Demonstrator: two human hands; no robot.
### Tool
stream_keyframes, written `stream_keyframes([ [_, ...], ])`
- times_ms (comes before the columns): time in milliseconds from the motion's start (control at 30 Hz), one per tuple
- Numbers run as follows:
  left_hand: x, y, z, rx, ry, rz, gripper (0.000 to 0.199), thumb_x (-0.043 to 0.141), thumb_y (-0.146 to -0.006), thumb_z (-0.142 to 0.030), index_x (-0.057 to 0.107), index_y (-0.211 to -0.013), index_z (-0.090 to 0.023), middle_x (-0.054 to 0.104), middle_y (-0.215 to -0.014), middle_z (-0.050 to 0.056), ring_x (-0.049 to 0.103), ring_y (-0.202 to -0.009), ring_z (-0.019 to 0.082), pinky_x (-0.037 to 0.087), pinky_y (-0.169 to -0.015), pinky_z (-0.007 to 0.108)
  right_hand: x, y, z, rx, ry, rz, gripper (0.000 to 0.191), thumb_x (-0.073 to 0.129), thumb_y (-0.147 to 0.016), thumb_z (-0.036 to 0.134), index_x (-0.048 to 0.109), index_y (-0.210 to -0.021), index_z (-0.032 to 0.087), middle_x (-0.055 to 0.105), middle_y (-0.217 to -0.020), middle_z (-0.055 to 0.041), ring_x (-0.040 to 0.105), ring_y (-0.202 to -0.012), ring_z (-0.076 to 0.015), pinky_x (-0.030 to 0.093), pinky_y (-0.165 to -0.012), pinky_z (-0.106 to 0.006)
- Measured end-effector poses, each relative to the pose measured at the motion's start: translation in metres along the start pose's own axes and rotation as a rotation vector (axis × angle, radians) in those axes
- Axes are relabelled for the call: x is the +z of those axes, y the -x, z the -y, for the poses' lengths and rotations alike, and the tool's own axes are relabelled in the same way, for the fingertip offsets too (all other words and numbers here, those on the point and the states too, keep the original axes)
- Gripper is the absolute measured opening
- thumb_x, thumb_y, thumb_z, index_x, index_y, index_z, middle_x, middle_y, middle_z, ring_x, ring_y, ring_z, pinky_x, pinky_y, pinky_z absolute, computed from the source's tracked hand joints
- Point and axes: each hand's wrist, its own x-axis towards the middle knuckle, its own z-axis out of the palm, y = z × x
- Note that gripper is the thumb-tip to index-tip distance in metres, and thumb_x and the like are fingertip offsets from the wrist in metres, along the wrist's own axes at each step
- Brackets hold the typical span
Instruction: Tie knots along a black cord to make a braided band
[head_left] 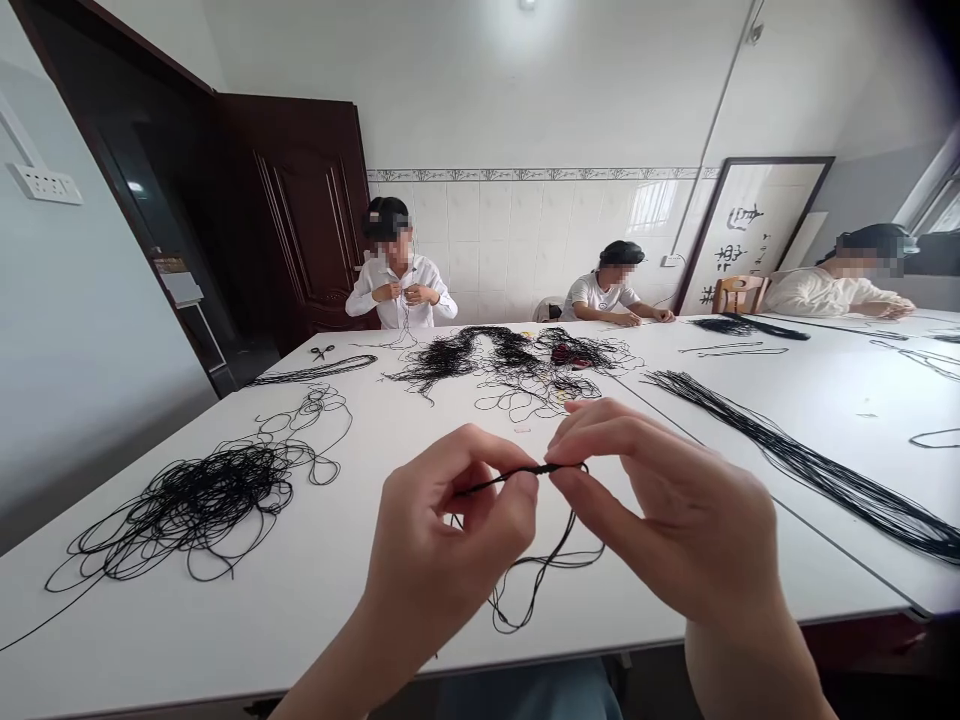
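Between my two hands a thin black cord (543, 469) is stretched, with a thicker knotted or wrapped stretch at its middle. My left hand (457, 530) pinches it between thumb and forefinger at the left of that stretch. At its right end, my right hand (667, 510) pinches the cord the same way, and a small loop shows by the fingertips. Below the hands, loops of the same cord (536, 580) hang down over the white table (360, 600). The cord's ends are hidden.
A tangled heap of black cord (217, 490) lies on the left. A long straight bundle of cords (795, 450) stretches along the right. Further back is a larger black pile (480, 350). Across the table sits a person in a white shirt (401, 290); two more people sit toward the right.
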Motion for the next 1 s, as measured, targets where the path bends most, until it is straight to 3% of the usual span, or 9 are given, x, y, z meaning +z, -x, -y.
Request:
stream_keyframes([
  [233, 0.009, -0.038, 0.024, 0.146, -0.097, 0.084, 0.016, 0.058, -0.072, -0.008, 0.063, -0.067, -0.023, 0.045, -0.054, -0.008, 0.034, -0.047, 0.006, 0.027, -0.040, 0.015, -0.004, -0.013, -0.036, 0.009, 0.006, 0.006, 0.020, 0.059, -0.087, 0.003, 0.058, -0.092, 0.023, 0.060, -0.078, 0.0043, 0.056, -0.073, -0.0087, 0.049, -0.075, -0.029],
  [333, 0.016, -0.053, 0.032, 0.178, -0.109, 0.064, 0.017, 0.058, -0.070, -0.007, 0.064, -0.065, -0.023, 0.049, -0.053, -0.008, 0.036, -0.046, 0.005, 0.028, -0.040, 0.014, -0.006, -0.017, -0.051, 0.018, 0.024, -0.007, 0.020, 0.059, -0.087, 0.004, 0.058, -0.091, 0.024, 0.060, -0.079, 0.0048, 0.056, -0.074, -0.0076, 0.048, -0.075, -0.025],
  [567, 0.038, -0.063, 0.039, -0.025, 0.020, -0.098, 0.018, 0.057, -0.065, -0.015, 0.071, -0.057, -0.026, 0.057, -0.050, -0.007, 0.042, -0.044, 0.005, 0.031, -0.040, 0.015, -0.006, -0.018, -0.080, 0.012, 0.023, -0.020, 0.017, 0.059, -0.088, 0.007, 0.059, -0.093, 0.024, 0.061, -0.079, 0.0045, 0.057, -0.074, -0.0068, 0.049, -0.071, -0.021],
  [767, 0.039, -0.066, 0.045, -0.099, 0.018, -0.160, 0.017, 0.055, -0.061, -0.019, 0.068, -0.051, -0.026, 0.051, -0.047, -0.005, 0.040, -0.044, 0.008, 0.027, -0.040, 0.020, 0.000, -0.018, -0.086, 0.050, 0.006, 0.008, 0.015, 0.060, -0.088, 0.008, 0.058, -0.091, 0.023, 0.061, -0.078, 0.0050, 0.058, -0.074, -0.0070, 0.051, -0.074, -0.023],
  [1000, 0.033, -0.070, 0.048, -0.116, -0.014, -0.105, 0.014, 0.055, -0.060, -0.020, 0.063, -0.050, -0.024, 0.043, -0.047, -0.005, 0.032, -0.047, 0.008, 0.024, -0.044, 0.022, 0.006, -0.019, -0.087, -0.010, 0.064, -0.014, 0.016, 0.061, -0.087, 0.006, 0.057, -0.090, 0.022, 0.060, -0.076, 0.0047, 0.056, -0.069, -0.0068, 0.050, -0.069, -0.022],
])
